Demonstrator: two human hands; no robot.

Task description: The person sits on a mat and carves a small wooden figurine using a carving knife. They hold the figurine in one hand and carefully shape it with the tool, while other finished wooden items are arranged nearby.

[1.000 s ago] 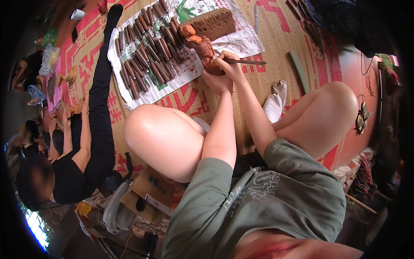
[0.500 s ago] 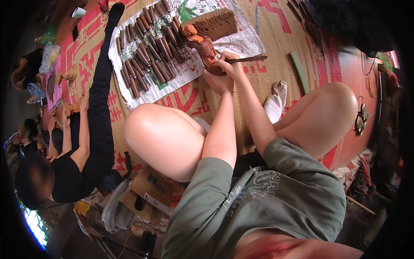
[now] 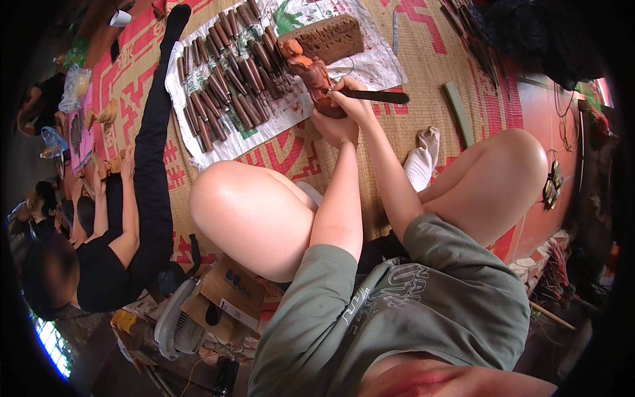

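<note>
My left hand [image 3: 336,127] is wrapped round the base of a reddish-brown carved figurine [image 3: 311,71], which leans with its orange top pointing away from me. In my right hand [image 3: 352,100], pressed close against the figurine's lower part, is a slim carving tool [image 3: 380,96]. Its dark, flat handle sticks out to the right; the working end is hidden by my fingers and the figurine. Just beyond the figurine, a brown block [image 3: 331,38] with a rough, grooved side rests on a white sheet [image 3: 380,66].
Several wooden-handled tools [image 3: 228,69] lie in rows on the sheet, left of the figurine. A green-grey bar [image 3: 458,112] lies on the patterned mat [image 3: 423,66] at right. On the left, a co-worker's hands [image 3: 127,165] hold a wooden piece; their black-clad leg [image 3: 153,119] stretches alongside.
The outer end of the carving tool's handle has swung slightly toward me, and its dark flat side shows broader. Both hands keep nearly the same place on the figurine.
</note>
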